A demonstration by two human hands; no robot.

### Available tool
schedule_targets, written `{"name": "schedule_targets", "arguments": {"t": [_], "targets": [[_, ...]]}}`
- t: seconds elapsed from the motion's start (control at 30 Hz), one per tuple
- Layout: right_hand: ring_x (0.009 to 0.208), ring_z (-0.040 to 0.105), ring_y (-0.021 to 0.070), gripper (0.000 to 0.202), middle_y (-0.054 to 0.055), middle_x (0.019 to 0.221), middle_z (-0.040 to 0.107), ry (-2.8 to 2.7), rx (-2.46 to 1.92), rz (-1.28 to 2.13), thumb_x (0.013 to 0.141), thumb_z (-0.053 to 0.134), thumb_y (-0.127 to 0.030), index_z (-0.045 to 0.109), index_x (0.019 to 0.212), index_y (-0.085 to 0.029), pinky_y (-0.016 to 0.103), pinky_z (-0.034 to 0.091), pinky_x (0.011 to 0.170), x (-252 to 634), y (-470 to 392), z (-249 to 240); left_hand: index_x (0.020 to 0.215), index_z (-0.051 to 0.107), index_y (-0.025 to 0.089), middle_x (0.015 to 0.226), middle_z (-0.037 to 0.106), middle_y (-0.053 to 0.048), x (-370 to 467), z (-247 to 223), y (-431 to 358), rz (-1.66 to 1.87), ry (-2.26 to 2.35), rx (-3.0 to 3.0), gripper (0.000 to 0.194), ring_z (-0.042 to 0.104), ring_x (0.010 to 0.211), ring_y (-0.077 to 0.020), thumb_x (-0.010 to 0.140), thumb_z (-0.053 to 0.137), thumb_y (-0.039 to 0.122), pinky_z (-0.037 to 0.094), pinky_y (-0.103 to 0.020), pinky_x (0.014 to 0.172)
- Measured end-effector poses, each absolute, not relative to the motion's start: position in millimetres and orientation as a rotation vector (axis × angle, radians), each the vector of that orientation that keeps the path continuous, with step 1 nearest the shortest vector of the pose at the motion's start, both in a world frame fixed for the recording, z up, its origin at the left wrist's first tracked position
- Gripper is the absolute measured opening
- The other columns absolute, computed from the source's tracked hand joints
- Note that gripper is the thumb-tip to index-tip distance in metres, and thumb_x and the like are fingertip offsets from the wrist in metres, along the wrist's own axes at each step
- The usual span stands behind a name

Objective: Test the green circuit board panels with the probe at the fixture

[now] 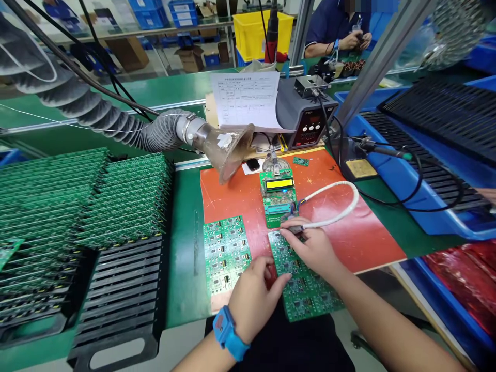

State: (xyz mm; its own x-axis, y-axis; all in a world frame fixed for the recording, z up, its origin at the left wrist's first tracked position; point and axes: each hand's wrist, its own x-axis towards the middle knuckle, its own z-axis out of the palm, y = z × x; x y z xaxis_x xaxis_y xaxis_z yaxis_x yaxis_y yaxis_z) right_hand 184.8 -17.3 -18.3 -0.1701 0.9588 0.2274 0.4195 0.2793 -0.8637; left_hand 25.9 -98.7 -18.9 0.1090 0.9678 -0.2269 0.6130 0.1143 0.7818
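My right hand (315,248) pinches a dark connector (296,229) on the end of a white-sleeved cable (353,199), over the top edge of a green circuit board panel (300,299). At that panel's left edge, my left hand (256,287) grips with thumb on top and fingers curled, partly hidden. The cable's other end joins a green programmer board (276,221) with a lit yellow display and a blue socket. A second circuit board panel (228,248) lies flat to the left. The connector's exact contact with the panel is hidden by my fingers.
Black slotted racks (120,289) full of upright boards stand left. A fume hose nozzle (228,152) hangs above the orange mat (372,243). Behind are a soldering station (306,116) and a paper sheet (248,98). A blue bin (411,206) stands right; a co-worker (329,26) sits beyond.
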Motion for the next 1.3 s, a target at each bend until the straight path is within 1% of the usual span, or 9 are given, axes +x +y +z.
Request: {"name": "schedule_targets", "arguments": {"t": [0.2, 0.5, 0.7, 0.83, 0.97, 1.1, 1.17, 1.23, 1.3], "targets": [[0.091, 0.065, 0.0221, 0.013, 0.007, 0.091, 0.068, -1.730, -1.271, 0.859, 0.087, 0.059, -0.031, 0.065, 0.088, -0.020, 0.034, 0.055, 0.075, 185.5, -17.9, -19.5, 0.082, 0.050, 0.019, 0.063, 0.055, 0.003, 29.5, -23.5, -95.2, 0.536, 1.603, 1.529, 0.027, 0.052, 0.057, -0.0134, 0.082, 0.065, 0.041, 0.036, -0.023, 0.053], [0.091, 0.064, 0.0217, 0.011, 0.007, 0.091, 0.067, -1.739, -1.251, 0.847, 0.085, 0.060, -0.029, 0.065, 0.088, -0.019, 0.036, 0.053, 0.080, 186.5, -17.0, -18.5, 0.079, 0.048, 0.019, 0.061, 0.054, 0.005, 31.0, -24.8, -93.4, 0.625, 1.555, 1.452, 0.029, 0.049, 0.053, -0.0103, 0.078, 0.070, 0.037, 0.036, -0.022, 0.052], [0.078, 0.065, 0.0178, 0.018, 0.007, 0.095, 0.067, -1.619, -1.295, 1.018, 0.084, 0.062, -0.034, 0.066, 0.092, -0.018, 0.031, 0.054, 0.066, 187.4, -19.5, -12.3, 0.081, 0.048, 0.018, 0.059, 0.049, 0.007, 33.4, -21.9, -94.8, 0.702, 1.525, 1.364, 0.028, 0.045, 0.051, -0.0086, 0.078, 0.070, 0.036, 0.035, -0.021, 0.051], [0.061, 0.061, 0.0139, 0.031, 0.006, 0.084, 0.067, -1.377, -1.306, 1.099, 0.083, 0.062, -0.041, 0.063, 0.102, -0.017, 0.028, 0.052, 0.055, 205.7, -22.1, -2.4, 0.082, 0.048, 0.018, 0.062, 0.049, 0.006, 36.4, -17.3, -98.2, 0.783, 1.476, 1.263, 0.028, 0.043, 0.052, -0.0074, 0.079, 0.067, 0.038, 0.035, -0.020, 0.050], [0.053, 0.059, 0.0161, 0.049, 0.002, 0.071, 0.064, -1.375, -1.535, 0.970, 0.083, 0.059, -0.051, 0.054, 0.118, -0.018, 0.029, 0.049, 0.049, 254.4, -26.0, -1.0, 0.085, 0.044, 0.019, 0.063, 0.045, 0.007, 40.7, -16.1, -101.4, 0.879, 1.313, 1.013, 0.037, 0.042, 0.050, -0.0066, 0.078, 0.065, 0.048, 0.035, -0.018, 0.046], [0.058, 0.062, 0.0259, 0.042, 0.009, 0.069, 0.065, -1.694, -2.180, 0.530, 0.080, 0.054, -0.063, 0.064, 0.083, -0.022, 0.036, 0.044, 0.049, 301.3, -44.0, 1.0, 0.082, 0.037, 0.020, 0.055, 0.033, 0.011, 42.1, -15.9, -100.1, 0.945, 1.146, 0.841, 0.048, 0.031, 0.046, -0.0046, 0.077, 0.063, 0.060, 0.030, -0.015, 0.045], [0.062, 0.063, 0.0298, 0.044, 0.012, 0.074, 0.067, -1.674, -2.376, 0.324, 0.081, 0.051, -0.065, 0.064, 0.075, -0.024, 0.038, 0.044, 0.051, 307.1, -57.9, 4.2, 0.081, 0.037, 0.020, 0.054, 0.030, 0.011, 41.0, -14.7, -98.9, 0.979, 1.142, 0.867, 0.049, 0.027, 0.047, -0.0044, 0.077, 0.063, 0.062, 0.026, -0.015, 0.045], [0.068, 0.065, 0.0298, 0.041, 0.012, 0.077, 0.068, -1.562, -2.233, 0.372, 0.080, 0.054, -0.062, 0.064, 0.078, -0.023, 0.039, 0.049, 0.056, 296.6, -71.7, 6.4, 0.081, 0.039, 0.020, 0.055, 0.028, 0.011, 39.6, -13.4, -98.8, 0.997, 1.155, 0.893, 0.050, 0.025, 0.048, -0.0047, 0.077, 0.062, 0.064, 0.025, -0.015, 0.046], [0.072, 0.067, 0.0272, 0.036, 0.010, 0.081, 0.069, -1.513, -1.837, 0.755, 0.081, 0.057, -0.055, 0.066, 0.093, -0.023, 0.037, 0.054, 0.062, 272.9, -83.3, 5.8, 0.080, 0.040, 0.020, 0.056, 0.029, 0.010, 38.3, -13.7, -100.5, 1.018, 1.160, 0.895, 0.050, 0.028, 0.049, -0.0052, 0.076, 0.062, 0.065, 0.028, -0.016, 0.047]]}}
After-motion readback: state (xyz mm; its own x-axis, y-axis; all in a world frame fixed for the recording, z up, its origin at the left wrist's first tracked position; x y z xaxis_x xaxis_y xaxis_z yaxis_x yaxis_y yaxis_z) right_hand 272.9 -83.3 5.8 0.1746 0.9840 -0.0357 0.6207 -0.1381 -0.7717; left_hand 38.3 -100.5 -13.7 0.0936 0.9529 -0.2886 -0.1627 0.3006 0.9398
